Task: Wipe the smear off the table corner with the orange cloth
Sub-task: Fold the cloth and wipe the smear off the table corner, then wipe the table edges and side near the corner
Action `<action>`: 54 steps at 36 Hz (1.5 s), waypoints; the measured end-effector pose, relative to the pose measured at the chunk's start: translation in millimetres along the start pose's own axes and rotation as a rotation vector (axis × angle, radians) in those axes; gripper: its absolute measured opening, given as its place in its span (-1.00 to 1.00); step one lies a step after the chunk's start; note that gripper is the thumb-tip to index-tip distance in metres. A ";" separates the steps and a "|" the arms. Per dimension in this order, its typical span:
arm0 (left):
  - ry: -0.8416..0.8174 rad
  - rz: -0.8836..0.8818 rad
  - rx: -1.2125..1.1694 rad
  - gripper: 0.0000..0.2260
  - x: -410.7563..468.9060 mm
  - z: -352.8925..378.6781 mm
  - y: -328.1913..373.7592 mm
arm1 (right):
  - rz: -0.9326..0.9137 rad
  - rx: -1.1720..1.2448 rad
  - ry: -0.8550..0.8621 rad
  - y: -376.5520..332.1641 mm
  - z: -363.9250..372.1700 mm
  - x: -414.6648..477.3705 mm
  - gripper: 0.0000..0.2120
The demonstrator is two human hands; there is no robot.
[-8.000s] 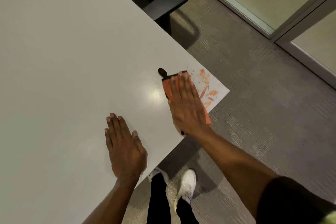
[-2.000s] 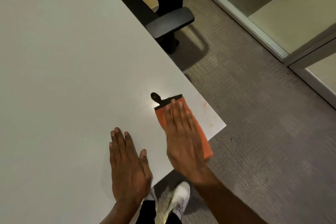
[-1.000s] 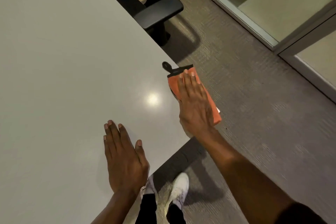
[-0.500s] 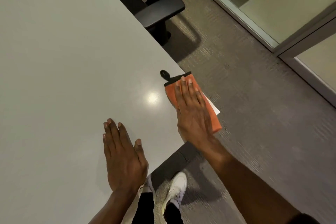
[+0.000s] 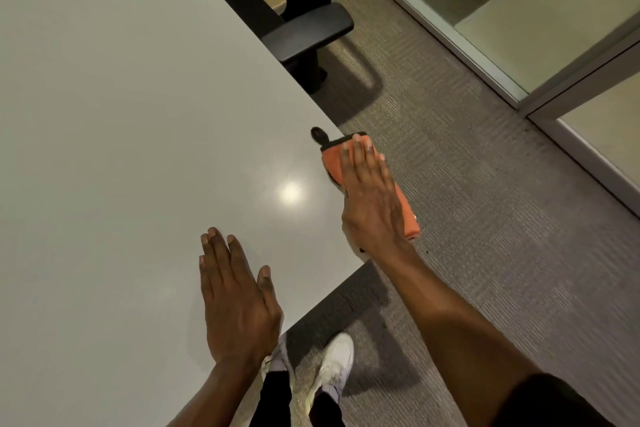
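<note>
My right hand (image 5: 372, 199) lies flat, fingers together, pressing the folded orange cloth (image 5: 408, 215) onto the right corner of the white table (image 5: 138, 114). The cloth has a black hem and a black loop at its far end and covers the whole corner, reaching past the table's edge. No smear shows; the corner surface is hidden under cloth and hand. My left hand (image 5: 235, 298) rests palm down on the table near the front edge, fingers spread a little, holding nothing.
A black office chair (image 5: 298, 21) stands against the table's right side, beyond the corner. Grey carpet (image 5: 485, 218) lies to the right, with a glass partition (image 5: 502, 10) at the far right. My white shoes (image 5: 332, 364) are below the table's front edge.
My right hand has slid the cloth outward over the corner, so the white strip of table seen beside it half a second ago is now covered. The orange smear seen eight seconds ago no longer shows.
</note>
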State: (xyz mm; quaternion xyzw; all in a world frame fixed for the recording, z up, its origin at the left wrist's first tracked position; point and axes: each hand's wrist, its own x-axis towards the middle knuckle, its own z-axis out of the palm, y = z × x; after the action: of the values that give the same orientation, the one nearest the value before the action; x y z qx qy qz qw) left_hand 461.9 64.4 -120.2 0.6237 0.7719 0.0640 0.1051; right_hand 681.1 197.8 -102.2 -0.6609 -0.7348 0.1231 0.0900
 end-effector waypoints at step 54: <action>0.023 0.011 -0.010 -0.33 -0.1 2.5 -2.4 | 0.870 1.336 0.431 3.1 -139.1 -116.5 -0.86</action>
State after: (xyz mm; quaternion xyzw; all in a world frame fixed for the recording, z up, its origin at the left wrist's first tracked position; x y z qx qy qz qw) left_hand 460.3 63.6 -123.2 0.6267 0.7692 0.0756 0.0992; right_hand 738.0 91.0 33.0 -0.7028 -0.1520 0.4283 0.5473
